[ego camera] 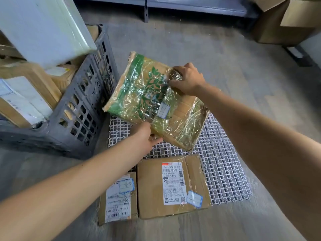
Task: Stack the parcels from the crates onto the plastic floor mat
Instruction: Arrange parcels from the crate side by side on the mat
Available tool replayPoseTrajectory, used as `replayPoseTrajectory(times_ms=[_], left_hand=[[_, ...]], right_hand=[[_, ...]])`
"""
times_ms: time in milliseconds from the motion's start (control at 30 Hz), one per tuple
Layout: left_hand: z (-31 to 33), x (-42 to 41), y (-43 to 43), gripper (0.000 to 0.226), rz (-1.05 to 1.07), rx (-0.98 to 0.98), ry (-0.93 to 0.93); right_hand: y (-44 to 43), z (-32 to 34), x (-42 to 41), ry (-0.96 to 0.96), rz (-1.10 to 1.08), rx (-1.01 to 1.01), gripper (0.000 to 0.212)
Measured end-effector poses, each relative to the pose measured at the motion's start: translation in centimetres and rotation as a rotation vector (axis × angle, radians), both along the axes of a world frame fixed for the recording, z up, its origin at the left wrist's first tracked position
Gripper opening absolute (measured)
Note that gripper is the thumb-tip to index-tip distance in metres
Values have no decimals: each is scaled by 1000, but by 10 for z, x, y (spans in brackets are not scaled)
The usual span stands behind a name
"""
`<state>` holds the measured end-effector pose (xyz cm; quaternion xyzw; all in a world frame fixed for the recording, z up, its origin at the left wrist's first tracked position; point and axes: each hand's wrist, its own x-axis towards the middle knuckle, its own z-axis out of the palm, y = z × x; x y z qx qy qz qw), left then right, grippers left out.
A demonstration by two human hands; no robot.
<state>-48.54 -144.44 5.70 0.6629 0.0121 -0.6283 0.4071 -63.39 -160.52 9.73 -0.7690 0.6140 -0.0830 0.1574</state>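
The left hand [145, 136] grips the near edge of a flat wrapped parcel [152, 96], fingers curled underneath and thumb on top. The right hand [188, 79] has closed over the far right corner, where its fingers bunch the loose clear film as much as the cardboard. The parcel hangs tilted in the air above the far left part of the white plastic floor mat [224, 162], just beside the grey crate [81, 108] on the left.

The weak point looks to be the right hand's hold. If it has mostly film, the wrap could stretch or tear, letting that corner drop so the parcel swings off the left hand. The film is glossy, so the left hand's edge grip could also slide.

Two parcels already lie at the near side of the mat: a larger parcel [173, 185] and, touching its left side, a smaller parcel [118, 199]. The smaller one seems to sit at or past the mat's near left edge; how much of it rests on the floor cannot be told. The held parcel looks wider than either, so set on one alone it would likely overhang and tip. Lowered where it hangs now, its left edge might catch the crate wall or land off the mat.

The crate is full, with a white box [43, 28] leaning out over its rim, which a knock to the crate could dislodge
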Motion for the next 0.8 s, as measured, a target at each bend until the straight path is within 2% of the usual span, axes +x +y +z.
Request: replayPoseTrajectory(times_ms=[200,367,800], left_hand=[[-19,-12,14,13,111,55,34],[-23,-14,20,7,136,67,68],[-25,-15,38,16,152,114,181]], right_hand=[[1,-17,30,28,81,-5,59],[-1,-27,43,14,91,12,59],[1,-69,74,69,145,99,55]])
